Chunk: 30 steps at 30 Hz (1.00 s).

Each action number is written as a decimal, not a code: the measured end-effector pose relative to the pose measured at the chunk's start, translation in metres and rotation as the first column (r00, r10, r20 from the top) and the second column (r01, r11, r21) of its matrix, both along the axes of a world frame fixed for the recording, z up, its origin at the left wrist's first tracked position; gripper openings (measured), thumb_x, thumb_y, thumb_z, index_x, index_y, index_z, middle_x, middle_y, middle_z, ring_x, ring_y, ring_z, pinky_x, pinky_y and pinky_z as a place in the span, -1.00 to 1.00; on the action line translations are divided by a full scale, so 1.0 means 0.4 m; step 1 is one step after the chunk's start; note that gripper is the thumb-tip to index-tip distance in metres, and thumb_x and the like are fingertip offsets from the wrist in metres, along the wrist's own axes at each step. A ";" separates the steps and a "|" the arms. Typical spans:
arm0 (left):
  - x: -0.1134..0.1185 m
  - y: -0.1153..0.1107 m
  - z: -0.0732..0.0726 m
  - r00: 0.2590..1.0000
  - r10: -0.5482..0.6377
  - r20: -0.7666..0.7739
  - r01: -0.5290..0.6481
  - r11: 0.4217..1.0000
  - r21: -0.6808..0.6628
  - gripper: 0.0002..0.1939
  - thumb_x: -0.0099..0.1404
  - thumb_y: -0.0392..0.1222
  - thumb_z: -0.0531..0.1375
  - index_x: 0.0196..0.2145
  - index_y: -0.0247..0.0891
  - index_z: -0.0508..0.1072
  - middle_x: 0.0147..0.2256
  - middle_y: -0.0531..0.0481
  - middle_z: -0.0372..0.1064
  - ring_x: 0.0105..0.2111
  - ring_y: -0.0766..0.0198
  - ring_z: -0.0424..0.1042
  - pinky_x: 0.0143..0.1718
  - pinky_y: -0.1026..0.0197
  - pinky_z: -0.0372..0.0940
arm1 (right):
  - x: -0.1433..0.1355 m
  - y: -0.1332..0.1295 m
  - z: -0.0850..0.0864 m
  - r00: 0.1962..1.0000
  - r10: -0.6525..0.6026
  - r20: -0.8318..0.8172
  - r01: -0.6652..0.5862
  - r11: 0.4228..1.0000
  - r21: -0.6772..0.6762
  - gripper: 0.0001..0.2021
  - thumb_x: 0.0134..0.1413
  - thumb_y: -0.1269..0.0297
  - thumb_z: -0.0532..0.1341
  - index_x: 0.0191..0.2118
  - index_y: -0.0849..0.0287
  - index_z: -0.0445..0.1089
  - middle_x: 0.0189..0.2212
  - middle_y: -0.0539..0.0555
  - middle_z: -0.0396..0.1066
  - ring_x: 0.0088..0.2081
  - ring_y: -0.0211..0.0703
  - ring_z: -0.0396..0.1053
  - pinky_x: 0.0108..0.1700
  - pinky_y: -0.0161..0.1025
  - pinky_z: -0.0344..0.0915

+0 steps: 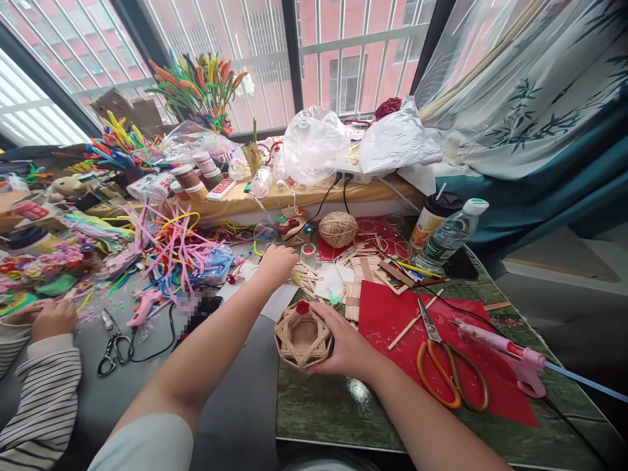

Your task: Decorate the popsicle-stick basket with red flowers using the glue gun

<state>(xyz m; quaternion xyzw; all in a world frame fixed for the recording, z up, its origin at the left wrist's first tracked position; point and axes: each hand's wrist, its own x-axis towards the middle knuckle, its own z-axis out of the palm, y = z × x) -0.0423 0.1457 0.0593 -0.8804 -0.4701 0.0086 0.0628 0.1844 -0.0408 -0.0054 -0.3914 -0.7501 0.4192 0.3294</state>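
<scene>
My right hand is closed round the side of a small many-sided craft-stick box, tilted so its hollow inside faces me. A red rose sits on the far rim, near my right fingertips. My left hand is stretched out over the cluttered back of the table. Its fingers bend down out of sight, so what they touch is hidden. Beside it stands a small clear jar with something red in it. Loose craft sticks and a ball of twine lie close by.
On the right, orange-handled scissors and a pink glue gun lie on red sheet. A water bottle stands behind. Pink pipe cleaners and black scissors are left, near another person's hands.
</scene>
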 end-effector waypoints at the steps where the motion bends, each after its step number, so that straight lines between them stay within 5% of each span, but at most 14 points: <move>1: 0.010 0.007 -0.004 1.000 -0.007 -0.003 0.007 1.000 -0.006 -0.78 0.23 -0.39 0.26 -0.22 -0.18 0.63 -0.19 -0.23 0.56 -0.07 -0.05 0.51 -0.03 -0.03 0.17 | 0.000 0.000 0.000 1.000 0.003 0.006 -0.003 1.000 -0.001 0.32 -0.34 -0.22 0.61 0.53 -0.03 0.01 0.49 0.26 0.07 0.50 0.31 0.04 0.51 0.22 0.04; 8: 0.040 0.034 -0.029 0.999 0.010 0.031 -0.008 0.998 -0.063 -0.80 0.32 -0.28 0.22 -0.17 -0.16 0.64 -0.15 -0.19 0.58 -0.08 0.02 0.54 -0.11 0.08 0.24 | -0.003 0.001 -0.008 1.000 0.000 0.005 0.000 1.000 0.015 0.32 -0.34 -0.21 0.62 0.53 -0.02 0.00 0.50 0.27 0.06 0.50 0.30 0.04 0.51 0.19 0.03; 15: -0.045 0.037 -0.007 0.986 0.128 0.103 -0.118 0.989 -0.092 -0.67 0.42 0.07 0.17 -0.07 -0.07 0.66 -0.04 -0.10 0.62 -0.01 0.04 0.54 -0.08 0.14 0.34 | -0.002 0.002 -0.006 1.000 0.006 0.021 -0.006 1.000 0.003 0.32 -0.33 -0.23 0.61 0.53 -0.02 0.00 0.50 0.26 0.04 0.51 0.29 0.03 0.51 0.19 0.05; 22: -0.147 0.079 0.016 0.943 0.328 0.052 -0.319 0.938 -0.133 -0.69 0.34 -0.08 0.22 -0.03 -0.02 0.68 -0.03 -0.07 0.65 -0.07 0.01 0.57 -0.08 0.12 0.38 | -0.002 0.000 -0.010 1.000 -0.001 0.026 0.000 1.000 0.005 0.30 -0.30 -0.23 0.60 0.53 -0.06 -0.02 0.50 0.23 0.04 0.51 0.27 0.03 0.52 0.17 0.03; 30: -0.119 0.109 0.016 0.957 0.280 -0.073 -0.289 0.939 -0.188 -0.67 0.20 -0.15 0.33 -0.07 0.05 0.70 -0.04 -0.04 0.64 -0.03 0.03 0.54 -0.02 0.16 0.36 | -0.005 0.001 -0.006 1.000 -0.002 0.006 0.002 1.000 0.027 0.28 -0.30 -0.21 0.61 0.52 -0.07 0.00 0.48 0.21 0.08 0.49 0.24 0.08 0.50 0.14 0.08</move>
